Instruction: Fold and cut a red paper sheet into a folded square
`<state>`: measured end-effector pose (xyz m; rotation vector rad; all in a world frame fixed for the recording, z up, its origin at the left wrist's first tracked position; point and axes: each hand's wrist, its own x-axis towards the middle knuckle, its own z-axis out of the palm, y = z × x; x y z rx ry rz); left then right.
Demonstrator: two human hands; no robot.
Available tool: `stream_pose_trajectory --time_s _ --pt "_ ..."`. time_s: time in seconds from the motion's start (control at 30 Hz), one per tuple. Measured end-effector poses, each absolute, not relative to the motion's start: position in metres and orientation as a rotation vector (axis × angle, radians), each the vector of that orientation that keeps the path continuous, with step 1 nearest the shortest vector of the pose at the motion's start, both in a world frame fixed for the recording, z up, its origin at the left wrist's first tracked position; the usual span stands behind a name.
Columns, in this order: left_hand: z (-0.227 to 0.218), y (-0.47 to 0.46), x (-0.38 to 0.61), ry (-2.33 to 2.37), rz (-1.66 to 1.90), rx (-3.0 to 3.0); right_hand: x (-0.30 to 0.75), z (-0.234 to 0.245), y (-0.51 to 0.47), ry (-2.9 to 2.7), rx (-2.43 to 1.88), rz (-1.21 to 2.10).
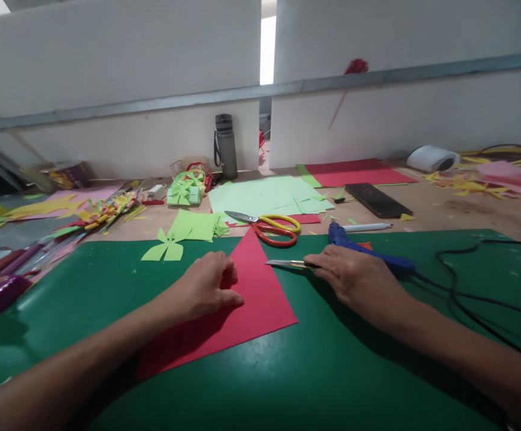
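A sheet of red paper (260, 299), folded or cut to a point at the far end, lies on the green cutting mat (251, 389). Over its left part is my left hand (210, 286), fingers loosely bent and thumb apart, with nothing in its grasp. My right hand (354, 275) is closed around the handle of a craft knife (287, 264). The blade points left, its tip at the paper's right edge; I cannot tell whether it touches. Scissors (273, 229) with red and yellow handles lie just beyond the paper's tip.
A blue glue gun (372, 251) and its black cord (466, 294) lie at right. Behind are a phone (378, 200), a white pen (368, 227), pale green sheets (260, 194) and a bottle (227, 146). Green paper cutouts (165, 246) and a purple object (2, 299) sit left.
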<state>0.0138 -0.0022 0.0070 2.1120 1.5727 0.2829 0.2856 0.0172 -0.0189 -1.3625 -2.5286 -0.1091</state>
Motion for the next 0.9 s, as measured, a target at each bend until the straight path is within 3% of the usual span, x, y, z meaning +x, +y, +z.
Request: stream_pose_trajectory --time_s 0.37,0.9 --pt "0.01 -0.004 0.022 1.659 0.236 2.197 0.285 -0.019 0.015 -2.529 -1.347 -0.088" --pt "-0.001 0.003 0.02 1.421 0.422 2.129 0.286 -0.015 0.014 -2.504 -1.31 -0.091"
